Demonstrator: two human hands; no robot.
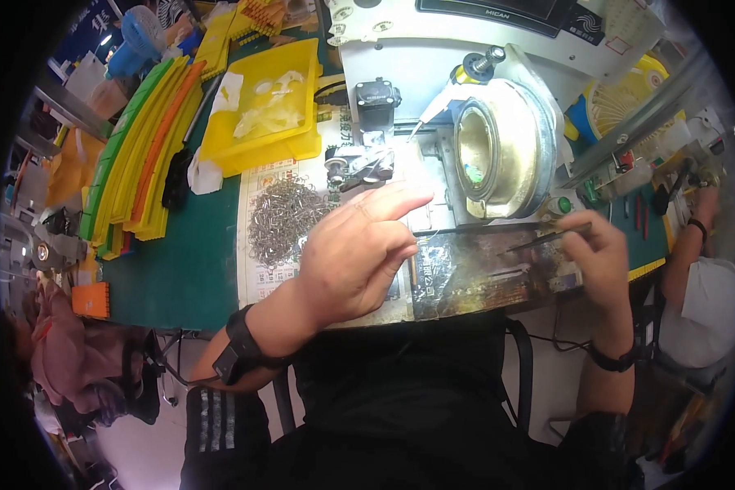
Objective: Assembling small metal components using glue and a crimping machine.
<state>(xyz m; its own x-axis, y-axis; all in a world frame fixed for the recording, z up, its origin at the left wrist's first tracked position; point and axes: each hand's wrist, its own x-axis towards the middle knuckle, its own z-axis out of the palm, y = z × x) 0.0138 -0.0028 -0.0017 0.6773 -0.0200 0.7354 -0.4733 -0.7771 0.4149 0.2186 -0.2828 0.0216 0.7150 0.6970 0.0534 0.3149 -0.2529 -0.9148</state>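
Observation:
My left hand (355,249) is in front of the white bench machine (400,57), its index finger stretched toward the brightly lit work spot. Its other fingers are curled in against the thumb; a thin strand seems to show at their tips, too fine to name. My right hand (599,255) grips a pair of dark tweezers (547,238), pointing left over the stained front of the bench. Beside my left hand lies a pile of small bent metal wire pieces (286,220) on printed paper. A white pen-like nozzle (437,106) slants down to the lit spot, beside a thick brass-coloured ring (475,147).
A yellow bin (261,139) with crumpled clear plastic stands at the back left, near stacked yellow, green and orange strips (143,155). A black motor block (377,94) sits by the machine. Other people work at both sides; one person's arm (698,220) shows at right.

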